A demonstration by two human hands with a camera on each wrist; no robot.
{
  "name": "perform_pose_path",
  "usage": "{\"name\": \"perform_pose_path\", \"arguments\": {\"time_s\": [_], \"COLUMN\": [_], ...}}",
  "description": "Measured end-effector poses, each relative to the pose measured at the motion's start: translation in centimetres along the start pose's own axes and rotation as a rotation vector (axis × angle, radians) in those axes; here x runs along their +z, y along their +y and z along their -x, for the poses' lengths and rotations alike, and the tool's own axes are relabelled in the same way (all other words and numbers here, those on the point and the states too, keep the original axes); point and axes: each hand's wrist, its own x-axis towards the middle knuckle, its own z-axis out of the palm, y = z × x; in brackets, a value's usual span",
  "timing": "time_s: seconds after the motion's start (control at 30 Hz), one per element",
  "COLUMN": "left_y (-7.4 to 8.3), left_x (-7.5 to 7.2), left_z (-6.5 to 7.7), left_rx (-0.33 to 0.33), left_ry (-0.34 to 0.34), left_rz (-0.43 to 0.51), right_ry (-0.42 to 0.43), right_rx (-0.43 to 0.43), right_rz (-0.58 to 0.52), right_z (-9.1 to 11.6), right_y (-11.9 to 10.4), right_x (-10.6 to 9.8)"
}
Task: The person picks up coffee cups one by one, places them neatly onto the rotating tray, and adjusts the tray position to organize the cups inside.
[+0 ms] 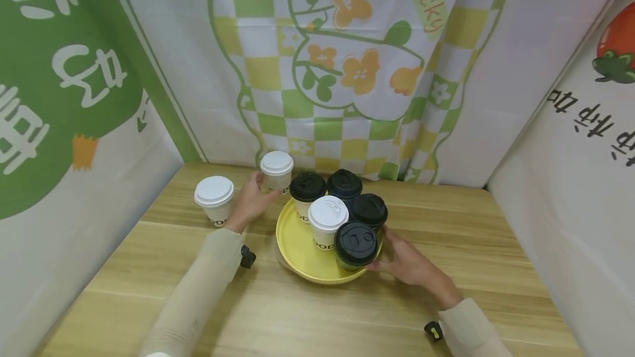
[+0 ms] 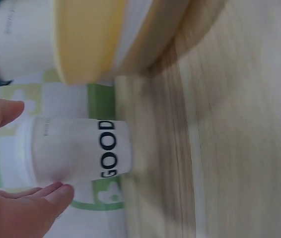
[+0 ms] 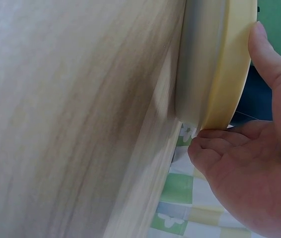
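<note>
In the head view a round yellow tray (image 1: 297,258) carries several black-lidded paper cups (image 1: 356,244) and one white-lidded cup (image 1: 328,219). My left hand (image 1: 252,201) is at another white-lidded cup (image 1: 276,172), which stands on the table behind the tray's left side. The left wrist view shows "GOOD" printed on this cup (image 2: 81,148); fingertips touch one side of it while the thumb stands apart from the other. At the tray's right edge, my right hand (image 1: 409,260) holds the rim, with curled fingers (image 3: 215,144) against it and the thumb along it.
A further white-lidded cup (image 1: 215,200) stands on the wooden table (image 1: 297,318), left of my left forearm. Patterned cloth (image 1: 322,125) hangs along the table's back edge, and printed curtains enclose both sides. Under the tray's yellow rim is a paler base (image 3: 195,64).
</note>
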Motion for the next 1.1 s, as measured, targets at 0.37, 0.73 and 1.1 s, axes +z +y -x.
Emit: {"name": "perform_pose_path", "arguments": {"time_s": [0.37,0.73,1.1], "left_y": [-1.2,-3.2,-3.2], "left_x": [1.1,1.7,2.0], "left_z": [-4.2,-7.0,-7.6], "left_rx": [0.002,-0.035,-0.008], "left_ry": [0.080,0.123,0.119], "left_rz": [0.149,0.181,0.164], "right_ry": [0.002,-0.008,-0.011], "right_rx": [0.005,0.024,0.047], "right_rz": [0.000,0.006,0.013], "right_z": [-0.3,-0.2,-0.2], "right_y": [0.2,0.1,0.1], "right_x": [0.1,0.1,0.1]}}
